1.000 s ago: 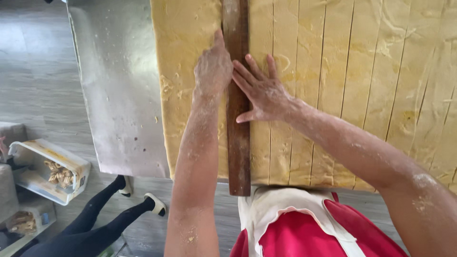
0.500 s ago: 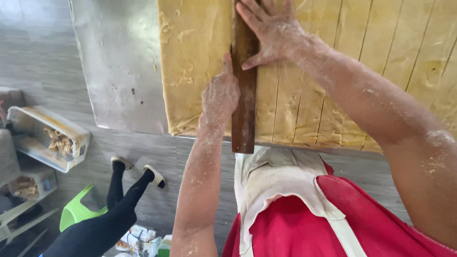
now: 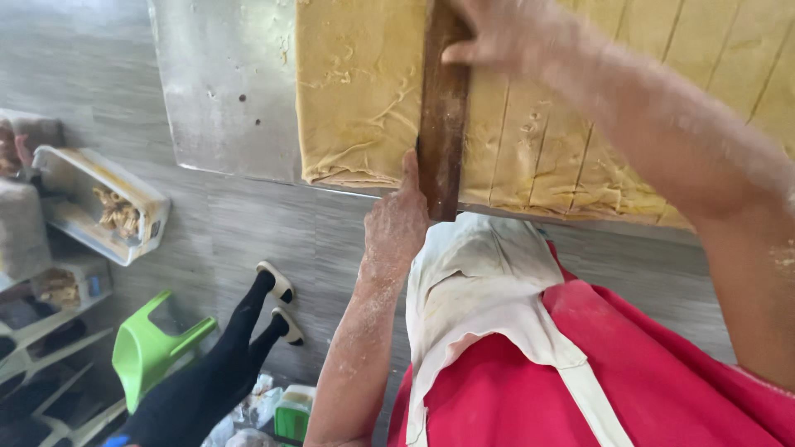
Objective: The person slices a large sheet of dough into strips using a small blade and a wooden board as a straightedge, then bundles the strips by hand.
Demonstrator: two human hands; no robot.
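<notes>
- The wooden straightedge (image 3: 441, 116) lies lengthwise across the sheet of yellow dough (image 3: 364, 91), its near end sticking out just past the dough's front edge and the counter (image 3: 224, 91) lip.
- Your left hand (image 3: 397, 223) is at that near end: the fingers press against the straightedge's left side, the thumb pointing up along the wood; whether they wrap around it you cannot tell.
- Your right hand (image 3: 497, 33) rests on top of the straightedge farther up, fingers laid flat over the wood and pressing down, partly cut off by the frame's top.
- To the right of the straightedge the dough shows parallel cut lines; to its left the dough is uncut and wrinkled.
- Beyond, on the floor to your left: another person's legs in black, a green plastic stool (image 3: 153, 348), and a white tray (image 3: 99, 203) of pieces.
</notes>
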